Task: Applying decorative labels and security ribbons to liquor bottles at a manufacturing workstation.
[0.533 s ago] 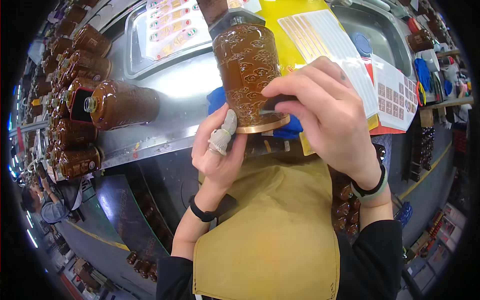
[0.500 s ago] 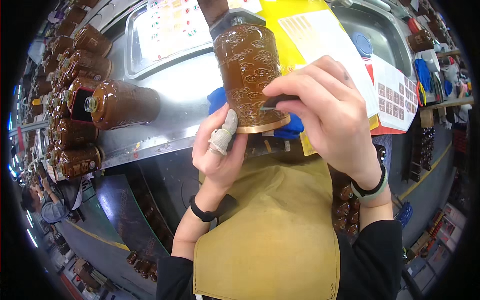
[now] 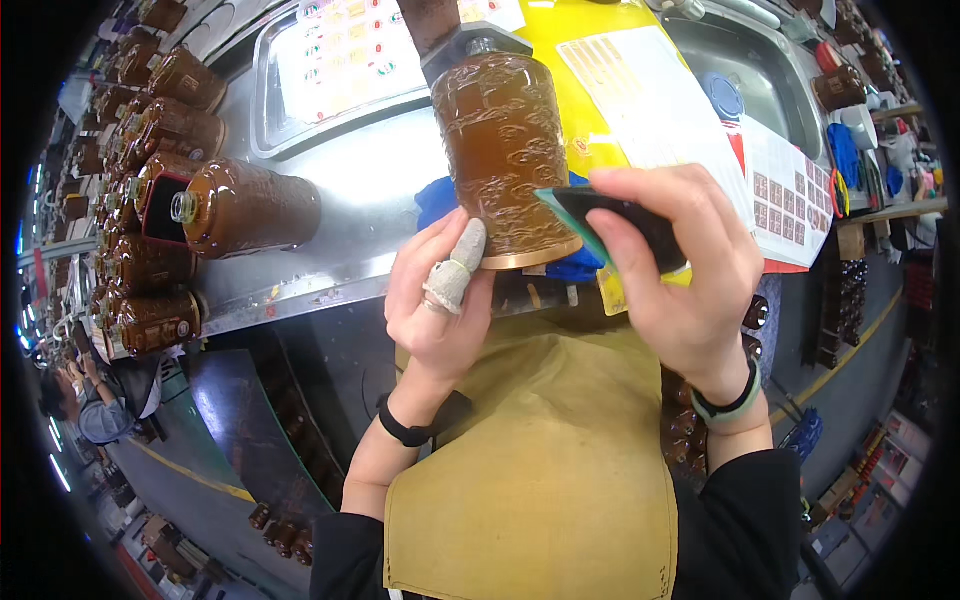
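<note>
A brown embossed bottle (image 3: 505, 150) lies with its neck pointing away from me, against a dark angled holder (image 3: 478, 45). Its gold-rimmed base faces my side. Around the lower left of that base curls my left hand (image 3: 435, 300), one finger wrapped in a whitish cover (image 3: 450, 280). In my right hand (image 3: 690, 265), thumb and fingers pinch a flat black scraper with a green edge (image 3: 640, 225). The scraper's tip is at the bottle's lower right side; whether it touches the glass I cannot tell.
Another brown bottle (image 3: 250, 208) lies on the metal table at left, beside several stacked bottles (image 3: 165, 130). A metal tray (image 3: 268, 95) with sticker sheets stands behind. Right of the bottle are a yellow sheet (image 3: 600, 130), white label sheets (image 3: 655, 100) and a sink (image 3: 760, 80).
The bottle has turned, so a plainer side with fainter relief shows. My right hand has moved slightly down and right, and the scraper has tilted so its broad face shows. My left hand stays at the base.
</note>
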`<action>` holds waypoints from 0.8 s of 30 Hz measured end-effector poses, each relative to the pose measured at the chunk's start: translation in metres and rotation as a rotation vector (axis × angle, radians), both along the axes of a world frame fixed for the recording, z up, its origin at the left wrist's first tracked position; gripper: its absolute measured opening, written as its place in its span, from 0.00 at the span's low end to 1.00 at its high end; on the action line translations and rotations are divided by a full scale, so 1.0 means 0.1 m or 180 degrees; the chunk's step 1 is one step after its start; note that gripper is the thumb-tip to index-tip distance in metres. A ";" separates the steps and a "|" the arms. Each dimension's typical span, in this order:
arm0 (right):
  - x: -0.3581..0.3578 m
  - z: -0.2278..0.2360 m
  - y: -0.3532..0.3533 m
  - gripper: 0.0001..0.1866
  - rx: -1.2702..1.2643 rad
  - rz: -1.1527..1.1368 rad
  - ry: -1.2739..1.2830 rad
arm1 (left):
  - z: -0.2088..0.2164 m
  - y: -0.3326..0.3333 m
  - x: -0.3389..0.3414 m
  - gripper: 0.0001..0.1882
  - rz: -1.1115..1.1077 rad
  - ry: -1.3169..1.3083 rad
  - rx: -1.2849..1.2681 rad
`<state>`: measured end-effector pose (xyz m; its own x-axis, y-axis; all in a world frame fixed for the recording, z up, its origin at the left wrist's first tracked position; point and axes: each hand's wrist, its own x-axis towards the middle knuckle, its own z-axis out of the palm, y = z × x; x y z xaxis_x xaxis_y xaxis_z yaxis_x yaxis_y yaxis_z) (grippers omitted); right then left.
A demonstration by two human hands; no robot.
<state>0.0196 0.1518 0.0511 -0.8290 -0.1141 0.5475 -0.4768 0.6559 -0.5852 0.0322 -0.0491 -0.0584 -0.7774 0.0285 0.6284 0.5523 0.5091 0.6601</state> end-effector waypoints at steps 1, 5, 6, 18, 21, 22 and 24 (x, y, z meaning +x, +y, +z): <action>0.04 0.01 0.00 0.13 0.0053 0.0014 -0.0042 | 0.05 0.02 -0.01 0.26 0.0007 0.0094 -0.0099; 0.23 0.00 -0.19 0.13 -0.0154 0.0163 -0.0627 | 0.14 0.10 0.01 0.26 0.0084 0.0018 0.0034; 0.24 -0.05 -0.26 0.12 -0.0245 0.0205 -0.0610 | 0.15 0.12 0.00 0.26 0.0059 0.0018 0.0035; 0.30 -0.21 -0.15 0.10 -0.0048 -0.0427 -0.0533 | 0.14 0.08 -0.03 0.23 0.0139 0.0273 -0.0339; 0.27 -0.22 -0.10 0.10 -0.0122 -0.0378 -0.0544 | -0.04 0.06 0.00 0.22 0.0109 -0.0034 0.0437; 0.26 -0.22 -0.09 0.09 -0.0185 -0.0278 -0.0479 | -0.06 0.07 0.01 0.22 0.0108 -0.0037 0.0434; 0.25 -0.13 -0.03 0.10 -0.0182 -0.0249 -0.0810 | -0.09 0.07 0.04 0.22 0.0144 -0.0268 0.0707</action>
<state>0.0443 0.1486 0.0379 -0.9458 -0.0192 0.3240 -0.2588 0.6474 -0.7169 0.0359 -0.0425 -0.0669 -0.8246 -0.1393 0.5483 0.4706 0.3691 0.8014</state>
